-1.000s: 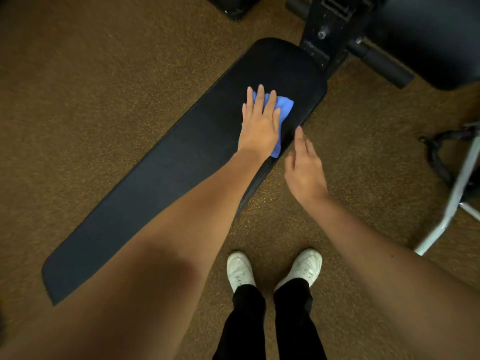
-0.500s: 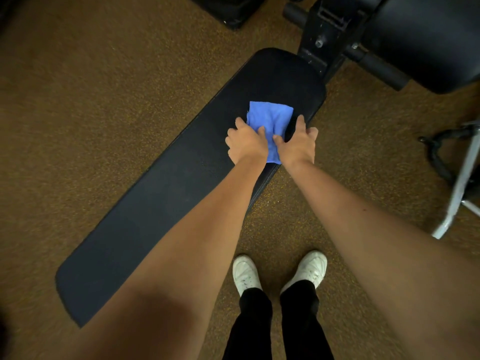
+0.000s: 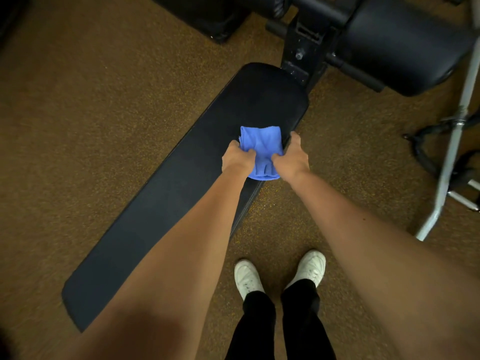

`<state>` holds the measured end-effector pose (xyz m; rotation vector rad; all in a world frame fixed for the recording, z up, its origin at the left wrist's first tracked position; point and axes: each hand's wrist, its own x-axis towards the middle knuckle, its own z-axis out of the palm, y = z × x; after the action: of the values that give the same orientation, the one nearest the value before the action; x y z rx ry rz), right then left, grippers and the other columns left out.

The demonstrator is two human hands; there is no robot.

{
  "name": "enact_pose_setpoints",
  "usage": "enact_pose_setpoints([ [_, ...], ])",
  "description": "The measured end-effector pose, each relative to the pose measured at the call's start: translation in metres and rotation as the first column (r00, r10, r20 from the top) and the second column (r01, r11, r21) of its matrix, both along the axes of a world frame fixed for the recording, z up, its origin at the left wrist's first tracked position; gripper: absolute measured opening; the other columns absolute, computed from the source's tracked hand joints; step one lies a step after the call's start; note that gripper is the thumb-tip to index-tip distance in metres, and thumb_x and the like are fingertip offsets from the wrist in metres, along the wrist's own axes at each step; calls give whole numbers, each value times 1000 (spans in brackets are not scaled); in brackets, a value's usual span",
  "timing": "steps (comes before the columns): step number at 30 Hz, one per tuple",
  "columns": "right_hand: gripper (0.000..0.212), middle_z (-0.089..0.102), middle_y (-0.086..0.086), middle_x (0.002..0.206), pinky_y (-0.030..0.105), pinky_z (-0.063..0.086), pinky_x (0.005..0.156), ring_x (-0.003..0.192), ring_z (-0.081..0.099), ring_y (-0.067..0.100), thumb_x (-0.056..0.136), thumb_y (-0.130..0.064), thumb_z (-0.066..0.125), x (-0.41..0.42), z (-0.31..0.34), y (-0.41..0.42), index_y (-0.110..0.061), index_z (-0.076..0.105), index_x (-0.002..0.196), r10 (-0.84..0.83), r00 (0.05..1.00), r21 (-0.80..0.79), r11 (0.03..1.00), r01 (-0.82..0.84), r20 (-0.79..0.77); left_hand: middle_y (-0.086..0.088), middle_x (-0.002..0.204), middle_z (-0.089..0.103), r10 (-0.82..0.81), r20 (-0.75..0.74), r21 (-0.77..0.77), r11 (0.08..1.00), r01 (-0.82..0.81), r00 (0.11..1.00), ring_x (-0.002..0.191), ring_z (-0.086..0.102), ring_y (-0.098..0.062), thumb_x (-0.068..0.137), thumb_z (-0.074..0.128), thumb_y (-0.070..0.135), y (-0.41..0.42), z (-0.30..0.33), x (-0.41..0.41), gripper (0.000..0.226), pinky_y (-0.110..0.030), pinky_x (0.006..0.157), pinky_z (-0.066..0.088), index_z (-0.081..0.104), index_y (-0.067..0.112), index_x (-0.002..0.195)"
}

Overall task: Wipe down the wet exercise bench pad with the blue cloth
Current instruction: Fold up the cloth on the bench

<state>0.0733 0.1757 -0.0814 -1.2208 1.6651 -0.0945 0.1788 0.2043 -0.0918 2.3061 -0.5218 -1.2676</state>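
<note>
Single head-worn wide-angle view, looking steeply down and forward from standing height over both bare forearms, long black padded bench pad (image 3: 181, 188) running diagonally across frame centre, speckled brown rubber floor (image 3: 78, 113) around, white shoes (image 3: 278, 274) at bottom edge.

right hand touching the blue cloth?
Touching. Head view: the right hand grips the blue cloth at its right edge, thumb pressed into the fabric.

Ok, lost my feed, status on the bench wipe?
Left hand and right hand both gripping cloth. Cloth on pad, near its far end. Nothing in the way.
</note>
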Motion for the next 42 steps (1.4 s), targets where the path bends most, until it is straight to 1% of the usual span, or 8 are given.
enact_pose_setpoints([
  [2,65,44,16,136,36,45,92,119,50,32,90,-5,49,-1,2,0,-25,23,145,-28,998,-24,999,30,50,2,79,46,17,-42,-119,993,-22,999,81,49,-21,90,49,9,6,0,-2,10,-27,61,41,40,12,91],
  [5,63,46,9,136,30,46,89,118,51,28,87,0,47,-4,2,0,-29,34,141,-57,991,-12,998,59,122,-3,107,49,29,-185,-251,965,-76,982,96,53,-20,91,48,2,8,2,-3,40,-32,80,47,32,14,126],
  [8,59,47,7,137,34,46,98,120,51,25,83,5,40,-9,3,-1,-25,48,133,-103,980,18,995,102,169,-8,130,43,-117,-206,-337,940,42,972,112,52,-21,90,47,-4,5,10,-3,62,-35,95,46,27,29,138],
  [12,59,43,6,141,25,38,100,126,45,21,84,9,37,-12,13,-3,-18,46,135,-153,971,-28,987,161,183,-12,134,47,-253,-107,-278,936,216,961,113,50,-21,94,44,0,-9,23,-8,37,-26,94,42,52,13,128],
  [17,55,43,4,137,6,33,83,120,47,14,89,10,39,-28,34,-12,-18,44,137,-187,956,-155,962,225,226,-13,138,41,-335,-99,-318,903,289,937,119,49,-24,95,45,4,-28,39,-16,38,-31,98,44,50,16,131],
  [22,53,41,0,112,13,40,85,96,44,8,91,6,43,-51,67,-38,-19,42,139,-171,971,-336,916,218,164,-16,135,43,-427,-7,-445,811,380,904,121,47,-26,92,47,0,-65,66,-37,41,-36,100,44,50,13,131],
  [27,54,38,2,102,12,37,83,89,44,10,90,8,43,-84,94,-82,-15,42,139,-191,968,-452,857,246,165,-16,137,41,-470,127,-508,726,464,874,123,44,-25,91,47,-2,-121,97,-74,43,-27,101,38,50,13,131],
  [42,54,42,10,126,16,37,84,98,48,13,94,-2,48,-160,111,-189,-14,32,144,-195,980,-478,865,154,-37,-12,132,39,-525,302,-483,635,602,796,121,42,-20,93,44,-1,-237,104,-155,42,-20,95,36,49,14,131],
])
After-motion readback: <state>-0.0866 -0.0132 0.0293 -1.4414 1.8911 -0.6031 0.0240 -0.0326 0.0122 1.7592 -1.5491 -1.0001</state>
